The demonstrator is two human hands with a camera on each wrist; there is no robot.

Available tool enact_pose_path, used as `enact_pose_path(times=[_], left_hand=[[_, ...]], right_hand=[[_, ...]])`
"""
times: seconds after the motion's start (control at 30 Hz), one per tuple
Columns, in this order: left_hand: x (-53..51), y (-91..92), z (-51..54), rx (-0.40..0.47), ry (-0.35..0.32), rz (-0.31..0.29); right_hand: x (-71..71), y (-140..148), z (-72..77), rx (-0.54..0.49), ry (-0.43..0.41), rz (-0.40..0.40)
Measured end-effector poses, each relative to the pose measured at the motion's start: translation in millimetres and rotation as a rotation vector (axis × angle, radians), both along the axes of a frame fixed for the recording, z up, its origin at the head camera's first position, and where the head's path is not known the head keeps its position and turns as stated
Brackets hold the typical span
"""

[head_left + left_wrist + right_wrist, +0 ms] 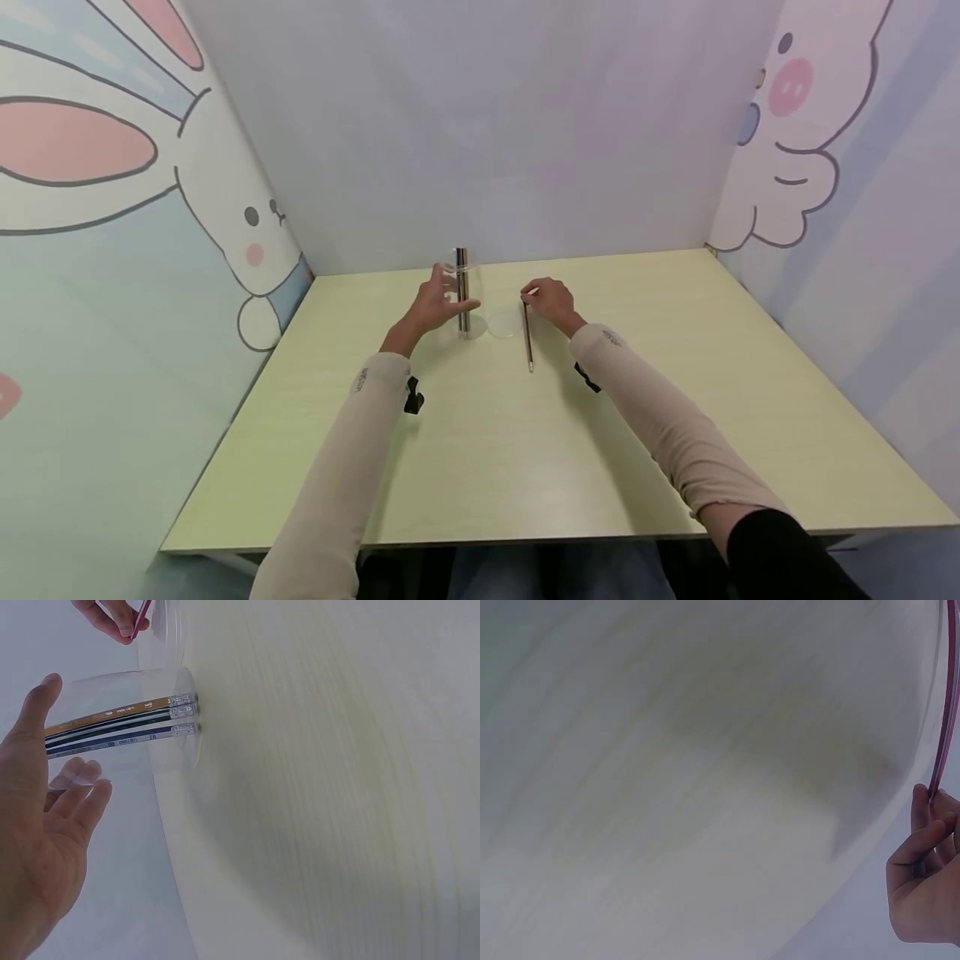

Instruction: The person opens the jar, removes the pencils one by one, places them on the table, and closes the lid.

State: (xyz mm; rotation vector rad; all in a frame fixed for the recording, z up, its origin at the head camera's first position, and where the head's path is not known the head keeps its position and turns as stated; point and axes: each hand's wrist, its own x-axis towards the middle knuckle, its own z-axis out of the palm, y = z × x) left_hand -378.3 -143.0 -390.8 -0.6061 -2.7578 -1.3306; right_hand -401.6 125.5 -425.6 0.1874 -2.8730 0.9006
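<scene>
My left hand (433,304) is around a clear plastic cup (190,754), its thumb on one side and its fingers on the other. Inside the cup stand several pencils (116,726), one orange and others dark or blue, their eraser ends down at the base. To the right, my right hand (551,300) pinches a reddish pencil (528,337) near its upper end; the pencil hangs almost vertical, metal-tipped end lowest. Between the hands is a clear round plastic piece (504,322); whether it is a lid or another cup, I cannot tell.
All of this is near the back of a pale wooden table (480,450). A plain back wall (480,133) rises behind, and side walls with cartoon animals flank the table. The table's front edge lies close to the person's lap.
</scene>
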Motion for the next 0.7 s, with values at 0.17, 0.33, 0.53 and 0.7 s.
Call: enact_pose_path(times=[0.17,0.33,0.53,0.7], left_hand=[[0.7,-0.4,-0.8,-0.005,0.003,0.003],[-0.6,-1.9,-3.2,0.006,0.007,-0.003],[-0.1,-3.1,-5.8,0.011,0.003,-0.006],[1.3,-2.9,-3.6,0.010,0.014,0.002]], right_hand=[[1.4,-0.4,-3.8,0.008,-0.011,-0.008],[0.9,1.8,-10.6,-0.022,-0.005,0.001],[1.0,1.1,-14.0,-0.063,-0.004,0.013],[3.2,-0.4,-12.4,-0.068,0.029,0.017]])
